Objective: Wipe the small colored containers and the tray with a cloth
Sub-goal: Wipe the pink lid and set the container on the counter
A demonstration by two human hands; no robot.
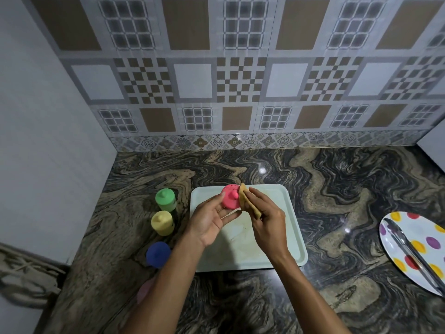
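My left hand (209, 219) holds a small red container (230, 196) tilted above the pale green tray (292, 227), its knobbed lid facing me. My right hand (263, 216) grips a folded tan cloth (248, 201) and presses it against the red container's right side. Left of the tray stand a green container (165, 199), a yellow container (162, 222) and a blue container (157, 253) in a row on the counter. A pale pink container (145, 290) shows partly behind my left forearm. The tray's floor carries brownish stains.
The dark marbled counter (337, 189) runs to a tiled back wall and a plain wall on the left. A white polka-dot plate (423, 231) with metal tongs (409, 249) lies at the right edge. A white appliance corner (433, 153) sits at the far right.
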